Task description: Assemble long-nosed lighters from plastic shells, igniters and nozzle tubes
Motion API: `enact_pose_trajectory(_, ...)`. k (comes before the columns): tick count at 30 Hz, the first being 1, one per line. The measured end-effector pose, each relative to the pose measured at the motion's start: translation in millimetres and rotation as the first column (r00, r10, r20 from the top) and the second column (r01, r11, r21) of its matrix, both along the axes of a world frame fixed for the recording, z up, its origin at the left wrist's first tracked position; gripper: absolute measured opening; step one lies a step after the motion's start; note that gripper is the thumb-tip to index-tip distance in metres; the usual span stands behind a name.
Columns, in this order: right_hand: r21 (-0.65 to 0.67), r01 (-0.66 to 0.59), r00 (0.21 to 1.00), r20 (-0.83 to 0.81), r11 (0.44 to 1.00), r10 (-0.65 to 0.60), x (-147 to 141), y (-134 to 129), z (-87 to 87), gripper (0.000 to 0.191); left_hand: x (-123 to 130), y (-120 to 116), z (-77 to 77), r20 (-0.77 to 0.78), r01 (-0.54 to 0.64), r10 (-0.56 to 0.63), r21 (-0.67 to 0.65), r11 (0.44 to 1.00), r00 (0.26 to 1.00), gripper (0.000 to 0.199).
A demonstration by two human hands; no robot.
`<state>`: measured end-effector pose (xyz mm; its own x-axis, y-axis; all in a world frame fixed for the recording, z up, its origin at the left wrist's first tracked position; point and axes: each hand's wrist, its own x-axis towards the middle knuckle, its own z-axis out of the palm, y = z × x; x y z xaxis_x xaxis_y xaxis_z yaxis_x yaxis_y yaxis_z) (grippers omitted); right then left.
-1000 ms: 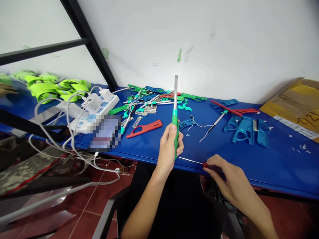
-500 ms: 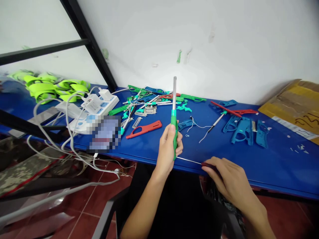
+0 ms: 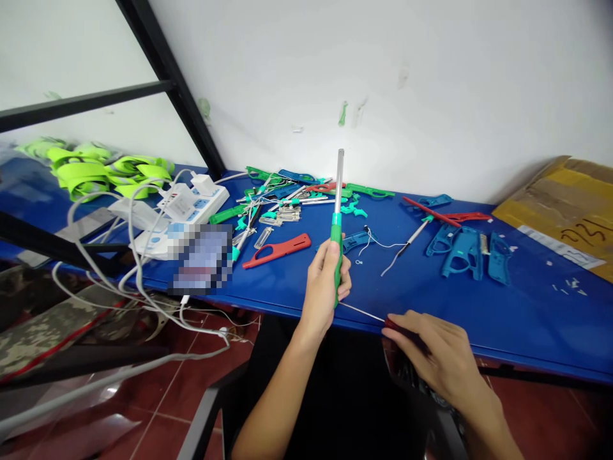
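Observation:
My left hand (image 3: pixel 325 275) is wrapped round the green handle of a long lighter (image 3: pixel 337 236), whose metal tube points up toward the wall. In my right hand (image 3: pixel 433 348) is a screwdriver (image 3: pixel 361 312) with a dark red handle, and its thin shaft reaches left to the bottom end of the green handle. Whether the tip is inside the handle cannot be made out. A red handle shell (image 3: pixel 278 250) lies left of my left hand. Behind the lighter is a blue shell (image 3: pixel 359 239) with a thin white wire.
Mixed lighter parts (image 3: pixel 287 191) are heaped at the back of the blue table (image 3: pixel 383 287). Blue shells (image 3: pixel 462 255) lie to the right, before a cardboard box (image 3: pixel 565 211). On the left are a power strip (image 3: pixel 205 207) with cables, a blurred phone (image 3: pixel 204 259) and yellow-green straps (image 3: pixel 86 172).
The lighter's tube leans slightly more to the right. My right hand and the screwdriver have shifted a little left and down, with the shaft still at the handle's lower end.

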<state>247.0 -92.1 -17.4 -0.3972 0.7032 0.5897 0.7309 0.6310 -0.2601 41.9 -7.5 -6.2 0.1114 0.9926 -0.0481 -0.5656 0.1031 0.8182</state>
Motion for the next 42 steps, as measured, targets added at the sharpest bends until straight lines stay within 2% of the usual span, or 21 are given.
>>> enact_pose_trajectory(3,0.019,0.032,0.999,0.012,0.999,-0.032,-4.4,2.0,3.9,0.006,0.2,0.2,1.1,-0.019,0.025,-0.025,-0.001,1.0,1.0,0.05)
enact_pose_trajectory(6,-0.041,0.05,0.998,0.035,0.998,-0.049,-5.9,2.3,8.8,0.013,0.6,-0.3,1.6,-0.028,0.034,-0.034,-0.007,0.999,0.999,0.052)
enact_pose_trajectory(10,-0.125,-0.012,0.999,0.032,0.992,0.016,-2.9,2.9,8.8,0.015,0.5,-0.8,0.4,-0.02,0.037,-0.037,-0.007,0.999,0.999,0.052)
enact_pose_trajectory(12,-0.091,-0.029,0.999,0.03,0.995,0.032,-1.3,5.0,6.0,0.014,0.0,-0.8,-0.2,-0.025,0.049,-0.049,-0.003,0.999,0.998,0.051)
enact_pose_trajectory(16,0.047,0.007,0.996,0.085,0.999,-0.011,-1.0,10.2,-1.1,0.008,-1.1,0.2,-0.1,0.006,0.025,-0.025,-0.006,1.0,1.0,0.053)
enact_pose_trajectory(18,0.048,0.016,0.994,0.107,0.999,-0.021,-1.5,11.6,-3.4,0.009,-1.2,0.5,0.3,0.019,0.016,-0.016,-0.012,1.0,1.0,0.053)
enact_pose_trajectory(22,-0.033,0.034,0.994,0.103,0.999,-0.03,-1.0,12.0,-5.1,0.018,-0.6,-0.4,0.9,0.016,0.043,-0.043,-0.017,0.999,0.999,0.052)
enact_pose_trajectory(25,-0.068,-0.016,0.999,0.044,0.998,0.019,-0.7,10.8,-5.7,0.015,-0.2,-1.2,0.8,0.011,0.049,-0.048,-0.021,0.999,0.999,0.053)
enact_pose_trajectory(28,0.008,-0.067,0.996,0.054,0.998,0.067,-2.7,8.3,-4.5,0.014,0.0,-0.8,0.1,-0.001,0.044,-0.044,-0.013,0.999,0.999,0.054)
enact_pose_trajectory(31,0.078,-0.053,0.995,0.088,0.996,0.046,-6.6,6.3,-1.1,0.01,0.3,0.2,-0.7,-0.017,0.05,-0.05,-0.003,0.999,0.999,0.054)
enact_pose_trajectory(33,0.053,-0.032,0.995,0.096,0.998,0.027,-8.8,6.2,0.8,0.004,0.4,0.5,-0.9,-0.027,0.061,-0.061,0.001,0.998,0.998,0.053)
enact_pose_trajectory(38,-0.082,-0.006,0.998,0.067,0.997,0.012,-7.0,6.6,0.1,0.017,0.5,-0.6,0.3,0.001,0.059,-0.059,-0.007,0.998,0.998,0.055)
enact_pose_trajectory(40,-0.119,-0.046,0.998,0.036,0.992,0.051,-5.4,6.2,-0.9,0.009,0.7,-1.0,0.7,0.001,0.066,-0.066,-0.013,0.998,0.998,0.056)
enact_pose_trajectory(42,-0.09,-0.074,0.997,0.028,0.993,0.076,-5.2,6.0,-1.6,0.002,0.9,-1.1,0.8,-0.001,0.073,-0.073,-0.013,0.997,0.997,0.056)
